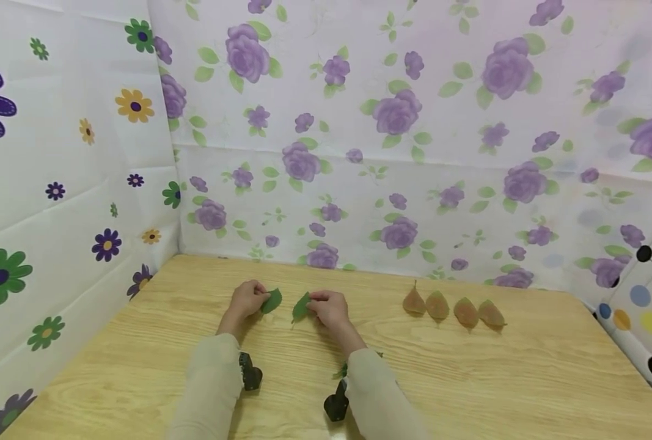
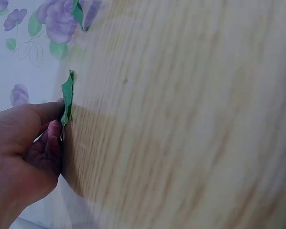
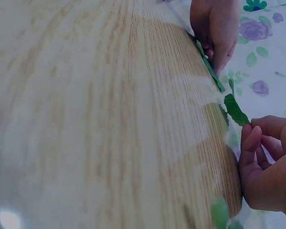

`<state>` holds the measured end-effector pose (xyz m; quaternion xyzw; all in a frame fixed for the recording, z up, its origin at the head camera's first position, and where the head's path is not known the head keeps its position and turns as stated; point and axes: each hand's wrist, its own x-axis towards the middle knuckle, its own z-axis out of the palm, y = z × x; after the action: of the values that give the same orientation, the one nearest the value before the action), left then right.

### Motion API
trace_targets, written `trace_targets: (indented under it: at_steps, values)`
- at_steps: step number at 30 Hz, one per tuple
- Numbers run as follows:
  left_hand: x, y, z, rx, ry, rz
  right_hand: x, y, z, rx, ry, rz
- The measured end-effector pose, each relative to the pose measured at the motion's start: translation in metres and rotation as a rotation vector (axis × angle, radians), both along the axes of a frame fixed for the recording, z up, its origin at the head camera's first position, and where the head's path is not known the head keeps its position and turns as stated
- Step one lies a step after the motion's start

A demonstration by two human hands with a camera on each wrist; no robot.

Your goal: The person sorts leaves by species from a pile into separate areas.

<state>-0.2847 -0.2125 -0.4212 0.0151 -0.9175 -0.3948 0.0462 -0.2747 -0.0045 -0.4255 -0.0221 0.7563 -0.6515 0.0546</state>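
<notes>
OK, L green leaf & R green leaf sit apart nr far edge of table, pinched by L hand & R hand resp. Rightward: some room, then 4 reddish leaves; floral cloth behind edge.

Between the left leaf, pinched by the left hand, and the right leaf, pinched by the right hand, lay only a narrow gap of table. A lane ran between the sleeves, narrowed by the black wrist devices and by greenery partly hidden at the right one. Wider room stretched from the right hand to four brownish leaves, the obstacle farther right; a hand could pass in front of them. The floral cloth blocked the back, the daisy-printed cloth the left.
</notes>
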Motion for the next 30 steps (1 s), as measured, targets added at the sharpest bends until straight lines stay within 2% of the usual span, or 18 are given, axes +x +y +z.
trace_targets:
  at_steps: [8,12,17,19,20,24,26,27,30]
  values:
    - [0.0,-0.001,-0.005,-0.008,0.052,0.005,-0.006,-0.013,-0.006,0.062,0.054,-0.045]
    - [-0.001,0.0,-0.006,0.006,0.05,0.005,-0.006,-0.019,-0.01,0.13,0.106,-0.071]
    - [0.001,-0.001,-0.006,0.003,0.048,0.007,-0.002,-0.025,-0.009,0.208,0.14,-0.061]
    - [-0.003,-0.004,-0.01,0.007,0.061,-0.004,-0.001,-0.027,-0.006,0.228,0.135,-0.055]
    - [-0.012,-0.01,-0.021,0.016,0.096,-0.023,-0.001,-0.027,-0.005,0.234,0.132,-0.051]
    - [-0.02,-0.013,-0.029,0.024,0.099,-0.019,-0.002,-0.027,-0.004,0.262,0.134,-0.029]
    - [-0.017,-0.011,-0.026,0.022,0.093,-0.007,-0.003,-0.027,-0.004,0.284,0.145,-0.026]
    - [-0.008,-0.005,-0.014,0.015,0.062,0.014,-0.003,-0.028,-0.005,0.3,0.155,-0.027]
    - [-0.001,-0.001,-0.008,0.0,0.077,0.016,-0.003,-0.028,-0.005,0.359,0.185,-0.025]
